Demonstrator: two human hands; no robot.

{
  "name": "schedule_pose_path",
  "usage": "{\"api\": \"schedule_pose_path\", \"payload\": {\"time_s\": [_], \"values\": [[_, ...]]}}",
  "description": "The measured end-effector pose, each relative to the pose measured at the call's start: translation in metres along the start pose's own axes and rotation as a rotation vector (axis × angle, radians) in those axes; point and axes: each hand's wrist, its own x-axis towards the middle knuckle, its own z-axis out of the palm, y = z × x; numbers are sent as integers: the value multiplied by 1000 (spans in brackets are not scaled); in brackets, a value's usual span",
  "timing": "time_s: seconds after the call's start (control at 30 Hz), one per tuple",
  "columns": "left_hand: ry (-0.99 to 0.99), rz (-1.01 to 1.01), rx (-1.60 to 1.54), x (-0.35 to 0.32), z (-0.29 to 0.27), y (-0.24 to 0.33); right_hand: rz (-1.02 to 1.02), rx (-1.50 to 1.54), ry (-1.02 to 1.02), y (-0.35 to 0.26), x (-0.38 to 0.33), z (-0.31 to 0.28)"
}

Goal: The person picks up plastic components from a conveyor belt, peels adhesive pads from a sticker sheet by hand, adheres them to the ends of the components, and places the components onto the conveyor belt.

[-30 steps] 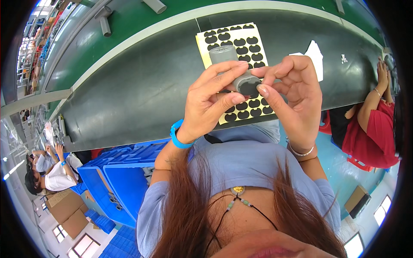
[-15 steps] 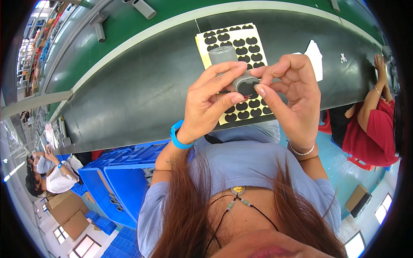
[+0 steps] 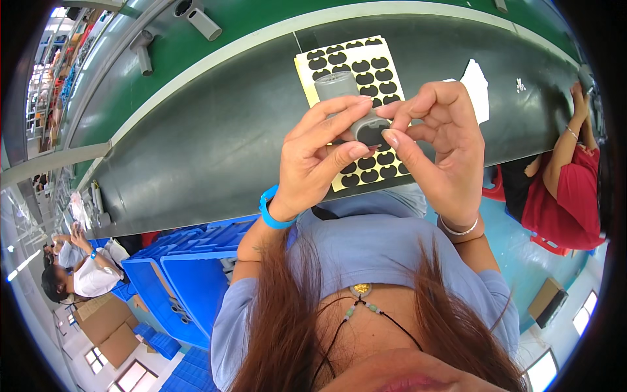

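My left hand (image 3: 310, 153) is closed around a grey plastic tube-like part (image 3: 336, 85), whose rounded end faces me. Over that end face lies a black oval sticker (image 3: 372, 132) with a notched edge. Thumb and bent forefinger of my right hand (image 3: 447, 144) pinch at the sticker's right edge, against the part's rim; the exact contact is partly hidden. Beneath both hands, on the dark work surface, is a pale yellow-backed sheet (image 3: 358, 55) bearing rows of the same black stickers.
The dark bench (image 3: 215, 137) borders a green conveyor belt (image 3: 261, 19) carrying grey parts (image 3: 204, 25). White paper (image 3: 477, 91) lies to the right. Blue bins (image 3: 196, 287) stand at my lower left. A person in red (image 3: 568, 196) works at right, another in white (image 3: 95, 277) at far left.
The grey parts on the green belt have shifted slightly. Both my hands keep nearly the same grip; the part's end has turned a little and my right thumb has moved slightly along the sticker's edge.
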Motion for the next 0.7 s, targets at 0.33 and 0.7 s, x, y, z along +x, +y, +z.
{"api": "schedule_pose_path", "payload": {"time_s": [0.33,0.7], "values": [[-4,5,-13,0,1,-2,55,-53,-5,-4,-1,0],[23,-11,-64,-2,7,1,-151,-499,27,-7,-4,-1]]}}
